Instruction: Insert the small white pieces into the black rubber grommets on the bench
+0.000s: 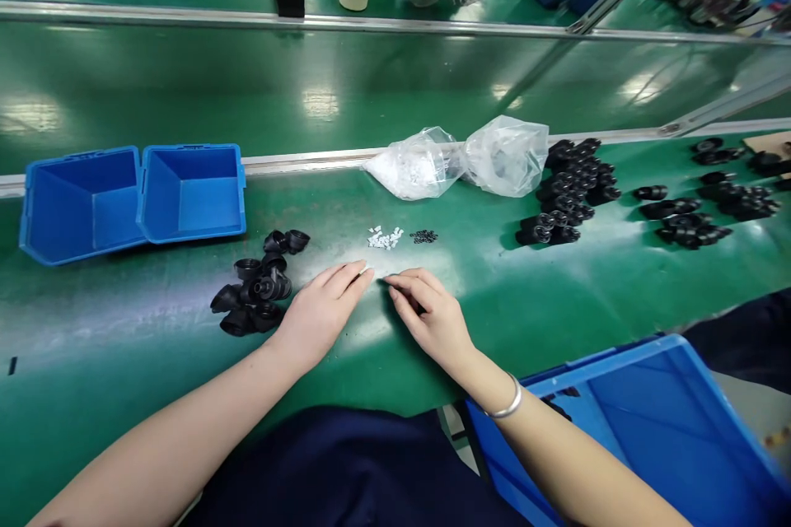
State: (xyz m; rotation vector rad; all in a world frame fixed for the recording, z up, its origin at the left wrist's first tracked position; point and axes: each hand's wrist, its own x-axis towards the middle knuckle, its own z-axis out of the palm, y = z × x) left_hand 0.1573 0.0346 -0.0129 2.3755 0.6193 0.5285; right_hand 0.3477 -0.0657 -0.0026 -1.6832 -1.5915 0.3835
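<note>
- Two bare hands meet at the middle of a green bench (154, 346), fingertips almost touching.
- The left hand (325, 305) lies palm down, fingers stretched and pressed together. A pale speck shows at their tips; whether it is a pinched part or a nail cannot be told.
- The right hand (432, 317), a silver bracelet (507, 405) on its wrist, has its fingers curled and thumb and forefinger drawn close. Whether anything sits between them cannot be told.
- At 12 o'clock from the hands, near the fingertips, lies a cluster of small white parts (384, 238), with a patch of small black rings (423, 236) just beside it at its 3 o'clock.
- A heap of black caps (259, 288) sits at 9 o'clock, just beside the left hand.
- Two blue bins (133, 198) stand side by side, touching, at 10 o'clock, well apart from the hands.
- Two clear plastic bags (457, 160) rest at 1 o'clock along the bench's far edge; one holds white pieces.
- A pile of black parts (568, 193) lies at 2 o'clock beside the bags, with more black parts (685, 218) scattered farther out.
- A blue crate (648, 420) stands at 5 o'clock, below the bench edge, by the right forearm.
</note>
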